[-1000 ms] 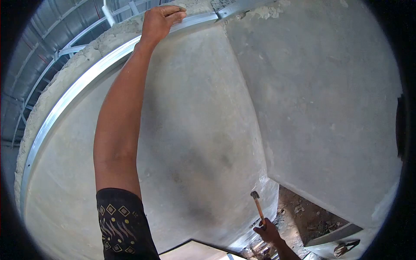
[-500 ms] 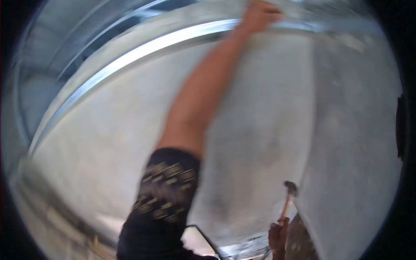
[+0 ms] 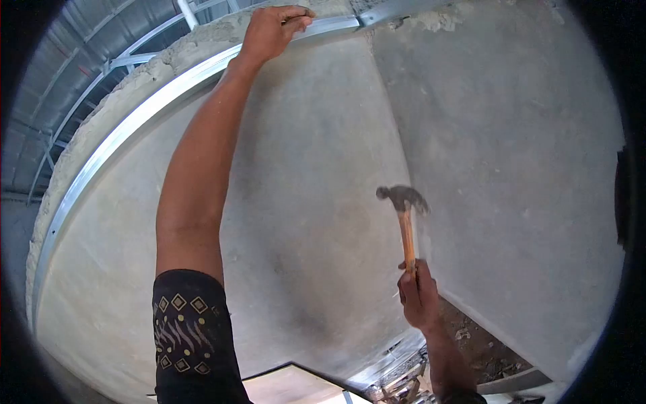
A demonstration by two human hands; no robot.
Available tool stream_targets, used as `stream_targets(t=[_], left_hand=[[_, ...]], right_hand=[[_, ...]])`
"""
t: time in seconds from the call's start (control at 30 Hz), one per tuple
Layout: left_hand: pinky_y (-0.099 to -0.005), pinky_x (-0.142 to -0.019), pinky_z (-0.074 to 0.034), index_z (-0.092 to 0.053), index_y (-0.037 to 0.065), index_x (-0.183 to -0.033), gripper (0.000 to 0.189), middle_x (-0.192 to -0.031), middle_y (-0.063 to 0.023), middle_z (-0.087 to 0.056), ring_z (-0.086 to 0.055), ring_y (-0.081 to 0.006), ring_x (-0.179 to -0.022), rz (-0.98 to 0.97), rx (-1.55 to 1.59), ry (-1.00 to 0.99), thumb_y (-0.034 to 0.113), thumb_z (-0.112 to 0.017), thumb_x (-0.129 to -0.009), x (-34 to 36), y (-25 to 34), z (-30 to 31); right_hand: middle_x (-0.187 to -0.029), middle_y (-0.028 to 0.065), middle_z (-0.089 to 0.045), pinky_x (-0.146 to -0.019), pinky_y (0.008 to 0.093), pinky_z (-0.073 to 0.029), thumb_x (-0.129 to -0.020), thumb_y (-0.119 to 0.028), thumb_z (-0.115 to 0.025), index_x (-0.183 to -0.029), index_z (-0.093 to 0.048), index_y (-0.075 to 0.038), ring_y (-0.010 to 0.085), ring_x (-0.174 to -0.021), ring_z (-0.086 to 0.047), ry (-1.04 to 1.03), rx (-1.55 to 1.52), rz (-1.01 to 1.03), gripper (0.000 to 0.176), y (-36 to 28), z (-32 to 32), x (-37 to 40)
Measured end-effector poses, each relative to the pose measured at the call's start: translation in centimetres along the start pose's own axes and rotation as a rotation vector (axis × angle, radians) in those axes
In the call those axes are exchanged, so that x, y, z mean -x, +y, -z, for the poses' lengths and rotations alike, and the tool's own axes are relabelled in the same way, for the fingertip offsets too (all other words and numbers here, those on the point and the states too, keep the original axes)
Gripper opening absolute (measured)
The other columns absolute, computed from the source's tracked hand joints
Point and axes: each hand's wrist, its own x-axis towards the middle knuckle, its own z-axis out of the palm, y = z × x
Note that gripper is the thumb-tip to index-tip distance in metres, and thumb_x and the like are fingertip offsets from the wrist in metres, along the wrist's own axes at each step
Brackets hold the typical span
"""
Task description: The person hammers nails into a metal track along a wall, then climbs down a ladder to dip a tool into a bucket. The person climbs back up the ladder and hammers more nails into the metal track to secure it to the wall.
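My right hand (image 3: 420, 299) is wrapped round the wooden handle of a claw hammer (image 3: 406, 225), held upright with its dark metal head uppermost, in front of the grey wall (image 3: 323, 168). My left arm is stretched up to the top of the wall. There my left hand (image 3: 272, 32) is at a shiny metal channel (image 3: 145, 111), which runs along the wall near its upper edge. Thumb and forefinger are pinched together; anything between them is too small to make out.
Above the wall's rough top edge are metal roof beams (image 3: 131, 59) and sheeting. A vertical corner line divides the wall from a darker grey wall (image 3: 498, 148) on the right. Down below lie rubble (image 3: 484, 343), wood scraps (image 3: 404, 387) and a pale dark-edged panel (image 3: 296, 385).
The hammer and my right hand have risen into fuller view. My view has turned rightward, so my left arm now appears further left, its hand still at the channel.
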Motion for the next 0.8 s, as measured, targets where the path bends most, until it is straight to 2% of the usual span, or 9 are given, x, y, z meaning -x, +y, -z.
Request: stream_targets(t=[0.07, 0.2, 0.27, 0.4, 0.57, 0.67, 0.73, 0.77, 0.8], left_hand=[[-0.0326, -0.082, -0.054, -0.076, 0.013, -0.110, 0.022, -0.093, -0.0087, -0.076, -0.072, -0.0192, -0.088, 0.038, 0.046, -0.049, 0.026, -0.065, -0.095, -0.4, 0.4, -0.2], [-0.0333, -0.081, -0.054, -0.076, 0.014, -0.110, 0.022, -0.093, -0.0080, -0.076, -0.072, -0.0197, -0.086, 0.082, 0.054, -0.069, 0.026, -0.066, -0.095, -0.4, 0.8, -0.4], [-0.0340, -0.080, -0.055, -0.076, 0.014, -0.109, 0.023, -0.093, -0.0069, -0.076, -0.072, -0.0195, -0.086, 0.006, -0.026, 0.007, 0.029, -0.066, -0.095, -0.1, 0.4, -0.7], [-0.0353, -0.079, -0.055, -0.077, 0.016, -0.108, 0.024, -0.093, -0.0066, -0.076, -0.071, -0.0187, -0.084, -0.056, 0.036, 0.041, 0.033, -0.066, -0.094, -0.2, -0.2, -1.1], [-0.0362, -0.077, -0.055, -0.077, 0.016, -0.107, 0.025, -0.093, -0.0069, -0.076, -0.070, -0.0179, -0.081, 0.091, -0.033, -0.040, 0.034, -0.067, -0.094, -0.1, 0.5, -0.7], [-0.0370, -0.078, -0.055, -0.077, 0.014, -0.106, 0.025, -0.094, -0.0073, -0.076, -0.071, -0.0199, -0.082, 0.065, -0.026, -0.064, 0.033, -0.068, -0.093, -0.3, 0.6, -0.5], [-0.0374, -0.078, -0.055, -0.078, 0.014, -0.105, 0.024, -0.093, -0.0077, -0.076, -0.072, -0.0215, -0.080, -0.012, -0.064, -0.003, 0.033, -0.068, -0.093, -0.4, -0.5, -1.2], [-0.0378, -0.078, -0.055, -0.078, 0.014, -0.103, 0.023, -0.092, -0.0081, -0.076, -0.072, -0.0230, -0.078, -0.090, -0.106, 0.058, 0.032, -0.068, -0.093, -0.4, -1.0, -1.4], [-0.0378, -0.078, -0.055, -0.078, 0.014, -0.103, 0.023, -0.092, -0.0081, -0.076, -0.072, -0.0230, -0.078, -0.093, -0.105, 0.059, 0.032, -0.068, -0.093, -0.5, -0.9, -1.2]], right_hand=[[-0.062, -0.0020, -0.045, -0.049, 0.0284, -0.036, -0.106, -0.025, -0.044, -0.114, -0.050, -0.002, 0.0068, -0.053, -0.042, 0.021, -0.043, 0.017, 0.025, -1.2, 0.2, -1.6], [-0.063, -0.0022, -0.042, -0.050, 0.0279, -0.035, -0.107, -0.027, -0.043, -0.116, -0.049, -0.002, 0.0062, -0.055, -0.039, 0.060, -0.066, 0.145, 0.027, -3.1, 0.5, -5.2], [-0.063, -0.0022, -0.041, -0.050, 0.0276, -0.035, -0.107, -0.028, -0.042, -0.116, -0.049, -0.001, 0.0061, -0.055, -0.038, 0.099, -0.047, 0.194, 0.029, -4.6, 0.3, -7.1], [-0.064, -0.0017, -0.042, -0.051, 0.0280, -0.036, -0.108, -0.029, -0.040, -0.117, -0.048, -0.001, 0.0062, -0.056, -0.039, 0.137, -0.043, 0.283, 0.030, -8.2, -0.2, -10.8], [-0.066, -0.0013, -0.042, -0.051, 0.0287, -0.037, -0.108, -0.030, -0.040, -0.115, -0.047, -0.002, 0.0062, -0.058, -0.041, 0.136, -0.051, 0.396, 0.029, -10.7, -0.9, -14.0], [-0.066, 0.0020, -0.043, -0.051, 0.0305, -0.038, -0.108, -0.030, -0.041, -0.112, -0.046, -0.002, 0.0079, -0.058, -0.042, 0.162, -0.043, 0.435, 0.029, -11.2, -1.5, -15.9], [-0.065, 0.0088, -0.048, -0.053, 0.0366, -0.041, -0.107, -0.028, -0.044, -0.112, -0.045, 0.000, 0.0201, -0.055, -0.051, 0.209, 0.028, 0.524, 0.029, -11.9, -1.9, -17.6], [-0.065, 0.0088, -0.048, -0.053, 0.0366, -0.041, -0.107, -0.028, -0.044, -0.112, -0.045, 0.000, 0.0201, -0.055, -0.051, 0.211, 0.029, 0.523, 0.029, -12.4, -2.1, -18.5], [-0.066, 0.0137, -0.051, -0.055, 0.0411, -0.042, -0.106, -0.027, -0.045, -0.110, -0.045, 0.000, 0.0298, -0.058, -0.055, 0.247, 0.071, 0.550, 0.028, -13.2, -2.3, -19.5]])
